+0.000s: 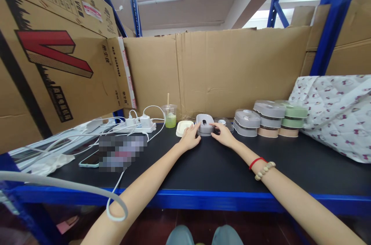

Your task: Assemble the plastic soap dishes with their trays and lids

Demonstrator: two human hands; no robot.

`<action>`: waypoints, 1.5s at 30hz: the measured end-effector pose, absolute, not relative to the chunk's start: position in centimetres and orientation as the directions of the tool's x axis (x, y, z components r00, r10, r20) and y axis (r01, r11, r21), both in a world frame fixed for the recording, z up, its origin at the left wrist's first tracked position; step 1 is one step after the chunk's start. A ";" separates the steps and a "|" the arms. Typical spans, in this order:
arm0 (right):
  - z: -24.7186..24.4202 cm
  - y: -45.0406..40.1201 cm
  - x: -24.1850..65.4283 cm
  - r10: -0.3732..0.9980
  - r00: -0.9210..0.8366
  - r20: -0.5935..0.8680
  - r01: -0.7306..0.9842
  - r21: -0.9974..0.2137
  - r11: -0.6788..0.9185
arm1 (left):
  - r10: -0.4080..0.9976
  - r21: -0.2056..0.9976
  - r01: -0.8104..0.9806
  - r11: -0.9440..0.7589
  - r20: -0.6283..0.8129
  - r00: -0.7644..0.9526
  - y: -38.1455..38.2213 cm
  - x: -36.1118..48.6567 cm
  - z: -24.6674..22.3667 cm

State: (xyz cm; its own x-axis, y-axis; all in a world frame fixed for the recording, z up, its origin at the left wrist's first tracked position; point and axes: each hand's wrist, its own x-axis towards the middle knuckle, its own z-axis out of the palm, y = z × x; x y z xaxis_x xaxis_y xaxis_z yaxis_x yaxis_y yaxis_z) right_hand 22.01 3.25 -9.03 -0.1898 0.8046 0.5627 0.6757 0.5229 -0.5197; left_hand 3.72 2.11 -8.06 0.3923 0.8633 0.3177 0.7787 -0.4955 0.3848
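A small grey plastic container with an oval top and a dark slot in it sits at the back of the black table. My left hand grips its left side, index finger at the rim and thumb lower down. On the opposite side my right hand holds it with fingertips at the upper edge. A cream square dish or lid lies just behind my left hand. Behind my right hand is a clear plastic lid with a pale round knob, partly hidden.
Stacked grey, lilac and green containers stand at right, near a patterned cloth. A cup of green drink, a power strip, cables and a phone are at left. Cardboard walls the back.
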 end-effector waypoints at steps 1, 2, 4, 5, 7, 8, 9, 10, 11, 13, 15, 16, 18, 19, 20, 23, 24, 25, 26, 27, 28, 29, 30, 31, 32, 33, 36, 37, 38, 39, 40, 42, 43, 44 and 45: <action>-9.0 3.3 22.1 0.797 -0.212 0.566 0.654 -0.524 0.546 | 0.864 0.385 0.780 -0.494 0.320 0.389 2.0 3.7 -8.0; -9.0 3.3 22.1 0.787 -0.228 0.573 0.634 -0.526 0.566 | 0.865 0.386 0.781 -0.491 0.323 0.384 2.0 3.6 -7.9; -9.1 3.5 22.2 0.766 -0.236 0.598 0.604 -0.527 0.598 | 0.869 0.388 0.786 -0.481 0.330 0.369 1.9 3.5 -7.7; -9.1 3.5 22.2 0.758 -0.232 0.609 0.595 -0.528 0.606 | 0.871 0.388 0.789 -0.476 0.331 0.363 1.8 3.5 -7.7; -9.2 3.6 22.2 0.757 -0.222 0.614 0.587 -0.536 0.607 | 0.876 0.385 0.796 -0.467 0.324 0.357 1.8 3.5 -7.7; -9.3 3.6 22.2 0.765 -0.220 0.606 0.588 -0.543 0.599 | 0.879 0.382 0.799 -0.464 0.315 0.359 1.8 3.6 -7.7; -9.3 3.7 22.2 0.776 -0.218 0.591 0.592 -0.552 0.587 | 0.881 0.379 0.802 -0.462 0.304 0.363 1.8 3.6 -7.7; -9.3 3.6 22.2 0.789 -0.218 0.574 0.597 -0.561 0.573 | 0.882 0.374 0.805 -0.461 0.295 0.368 1.8 3.7 -7.7; -9.4 3.6 22.2 0.801 -0.218 0.558 0.600 -0.571 0.560 | 0.883 0.369 0.808 -0.460 0.287 0.371 1.8 3.7 -7.7; -9.3 3.6 22.2 0.814 -0.220 0.538 0.597 -0.586 0.549 | 0.887 0.363 0.814 -0.453 0.278 0.369 1.8 3.7 -7.7; -9.3 3.7 22.3 0.812 -0.230 0.536 0.585 -0.591 0.555 | 0.889 0.364 0.817 -0.448 0.277 0.364 1.8 3.6 -7.6; -9.4 3.7 22.3 0.810 -0.236 0.537 0.579 -0.592 0.561 | 0.889 0.367 0.816 -0.447 0.280 0.362 1.8 3.5 -7.6; -9.5 3.9 22.4 0.802 -0.251 0.542 0.565 -0.591 0.576 | 0.884 0.372 0.809 -0.454 0.298 0.359 1.8 3.4 -7.5; -9.6 4.1 22.5 0.796 -0.261 0.546 0.557 -0.588 0.586 | 0.881 0.375 0.806 -0.458 0.310 0.357 1.9 3.4 -7.5; -9.7 4.2 22.6 0.787 -0.272 0.554 0.549 -0.583 0.599 | 0.879 0.377 0.804 -0.461 0.320 0.354 2.0 3.4 -7.5; -10.1 4.8 22.8 0.759 -0.315 0.570 0.536 -0.553 0.638 | 0.878 0.382 0.801 -0.461 0.327 0.350 2.2 3.4 -7.7; -10.2 4.9 22.9 0.754 -0.331 0.567 0.536 -0.545 0.645 | 0.880 0.384 0.801 -0.459 0.323 0.349 2.3 3.4 -7.8; -10.3 5.1 22.9 0.753 -0.347 0.559 0.537 -0.540 0.648 | 0.880 0.384 0.802 -0.458 0.321 0.349 2.4 3.4 -7.9; -10.4 5.2 23.0 0.755 -0.360 0.548 0.538 -0.540 0.648 | 0.881 0.384 0.803 -0.456 0.320 0.348 2.4 3.4 -7.9; -10.5 5.3 23.0 0.760 -0.370 0.535 0.539 -0.543 0.644 | 0.882 0.383 0.804 -0.455 0.318 0.347 2.4 3.4 -8.0; -10.5 5.3 23.1 0.765 -0.375 0.524 0.541 -0.547 0.639 | 0.883 0.381 0.806 -0.452 0.316 0.346 2.4 3.3 -8.0; -10.5 5.4 23.1 0.771 -0.376 0.515 0.543 -0.551 0.633 | 0.885 0.379 0.809 -0.450 0.311 0.347 2.4 3.3 -8.0; -10.5 5.3 23.1 0.776 -0.374 0.508 0.545 -0.556 0.627 | 0.887 0.377 0.811 -0.447 0.305 0.347 2.4 3.3 -7.9; -10.5 5.3 23.1 0.778 -0.372 0.507 0.545 -0.559 0.625 | 0.890 0.377 0.814 -0.442 0.299 0.345 2.3 3.3 -7.9; -10.4 5.2 23.1 0.776 -0.370 0.510 0.541 -0.561 0.627 | 0.892 0.380 0.814 -0.439 0.295 0.343 2.3 3.3 -7.8; -10.3 5.1 23.0 0.771 -0.370 0.517 0.532 -0.563 0.633 | 0.892 0.385 0.812 -0.439 0.297 0.341 2.2 3.3 -7.8; -10.0 4.8 23.0 0.750 -0.372 0.547 0.488 -0.572 0.659 | 0.882 0.407 0.792 -0.455 0.329 0.337 2.3 3.2 -7.7; -9.9 4.7 22.9 0.744 -0.370 0.556 0.475 -0.576 0.666 | 0.875 0.414 0.782 -0.465 0.346 0.337 2.4 3.2 -7.8; -9.9 4.7 22.9 0.740 -0.367 0.564 0.464 -0.579 0.671 | 0.868 0.420 0.772 -0.477 0.365 0.337 2.4 3.1 -7.8; -9.8 4.7 22.9 0.736 -0.365 0.569 0.455 -0.581 0.675 | 0.860 0.425 0.763 -0.488 0.382 0.337 2.5 3.0 -7.8; -9.9 4.7 22.9 0.734 -0.365 0.573 0.447 -0.584 0.678 | 0.855 0.428 0.757 -0.495 0.393 0.338 2.5 3.0 -7.8; -9.9 4.9 22.8 0.733 -0.369 0.571 0.434 -0.592 0.679 | 0.854 0.427 0.755 -0.498 0.393 0.341 2.5 3.0 -7.8; -9.9 4.9 22.8 0.734 -0.372 0.568 0.430 -0.596 0.679 | 0.858 0.422 0.761 -0.493 0.381 0.345 2.5 3.0 -7.8; -9.9 5.0 22.9 0.736 -0.373 0.565 0.428 -0.599 0.677 | 0.863 0.414 0.769 -0.486 0.364 0.350 2.4 3.0 -7.7; -10.0 5.0 22.9 0.738 -0.372 0.563 0.430 -0.600 0.674 | 0.868 0.405 0.778 -0.481 0.348 0.355 2.4 3.1 -7.8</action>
State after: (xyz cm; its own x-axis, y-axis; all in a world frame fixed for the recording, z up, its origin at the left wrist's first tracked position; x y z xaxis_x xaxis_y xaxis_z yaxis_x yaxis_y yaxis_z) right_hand 22.86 4.97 -9.95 -0.3722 0.7381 0.5627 0.4302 0.6744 -0.6000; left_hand 3.06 2.41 -7.75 0.3548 0.8676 0.3483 0.7781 -0.4806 0.4046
